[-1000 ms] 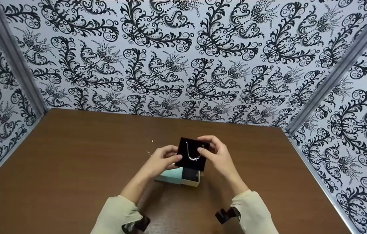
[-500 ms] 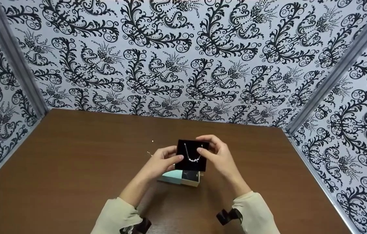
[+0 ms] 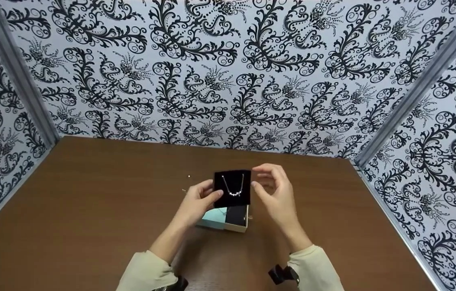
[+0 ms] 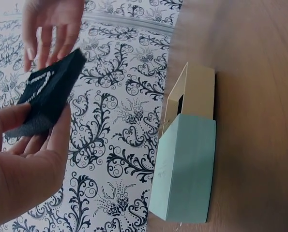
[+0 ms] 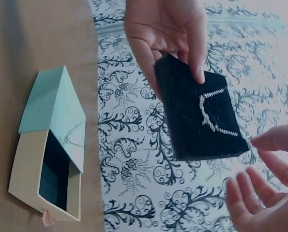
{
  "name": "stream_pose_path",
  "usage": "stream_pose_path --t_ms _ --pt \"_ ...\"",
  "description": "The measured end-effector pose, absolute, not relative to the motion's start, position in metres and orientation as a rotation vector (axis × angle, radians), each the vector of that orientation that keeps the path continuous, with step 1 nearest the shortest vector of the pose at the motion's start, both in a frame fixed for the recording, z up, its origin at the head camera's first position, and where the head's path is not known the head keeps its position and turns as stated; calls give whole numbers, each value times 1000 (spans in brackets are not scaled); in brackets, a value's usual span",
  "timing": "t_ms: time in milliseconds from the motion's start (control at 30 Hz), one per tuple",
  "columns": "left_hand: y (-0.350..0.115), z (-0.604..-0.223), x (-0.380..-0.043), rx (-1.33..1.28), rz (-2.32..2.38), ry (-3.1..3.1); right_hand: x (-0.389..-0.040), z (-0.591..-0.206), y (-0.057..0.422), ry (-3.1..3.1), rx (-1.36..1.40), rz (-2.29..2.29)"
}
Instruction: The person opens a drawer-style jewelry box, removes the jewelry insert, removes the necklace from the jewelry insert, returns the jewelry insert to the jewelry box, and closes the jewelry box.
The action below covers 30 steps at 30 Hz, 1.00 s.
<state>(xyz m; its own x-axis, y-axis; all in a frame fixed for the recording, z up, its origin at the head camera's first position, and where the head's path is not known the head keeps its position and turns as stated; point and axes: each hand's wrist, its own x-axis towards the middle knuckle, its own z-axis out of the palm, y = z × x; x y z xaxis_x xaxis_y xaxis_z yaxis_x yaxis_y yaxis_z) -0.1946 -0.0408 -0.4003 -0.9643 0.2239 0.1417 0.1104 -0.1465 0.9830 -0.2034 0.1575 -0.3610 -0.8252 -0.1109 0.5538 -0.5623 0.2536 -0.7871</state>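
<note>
A square black jewelry pad (image 3: 232, 182) is held up above the box, with a silver chain necklace (image 3: 235, 194) showing across its face. My left hand (image 3: 195, 203) pinches the pad by its left side, thumb on the front and fingers behind. My right hand (image 3: 279, 196) is beside the pad's right edge with relaxed, parted fingers, holding nothing. Below, the mint sleeve (image 4: 192, 164) covers part of a cream drawer (image 5: 27, 164) that sticks out, black inside. In the right wrist view a thin chain-like line (image 5: 129, 149) runs between the sleeve and the pad's lower edge.
The box stands on a brown wooden table (image 3: 110, 194). Two tiny shiny pieces lie left of the pad, one a small bead (image 3: 189, 176), the other a thin sliver (image 3: 184, 190). Patterned wall panels (image 3: 212, 81) enclose the back and sides.
My right hand has let go of the pad and moved slightly right. The pad, now in my left hand alone, has shifted a little left and up, uncovering more of the drawer.
</note>
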Motion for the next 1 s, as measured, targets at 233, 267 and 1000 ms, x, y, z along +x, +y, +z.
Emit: stream_pose_path --t_ms 233,267,1000 --pt "-29 -399 -187 475 2365 2140 -195 -362 137 -2211 716 1331" --pt "-28 -399 -185 485 2362 2176 -195 -363 134 -2237 714 1308" --pt "-18 -403 -171 494 2066 2660 -200 -356 134 -2262 587 1980"
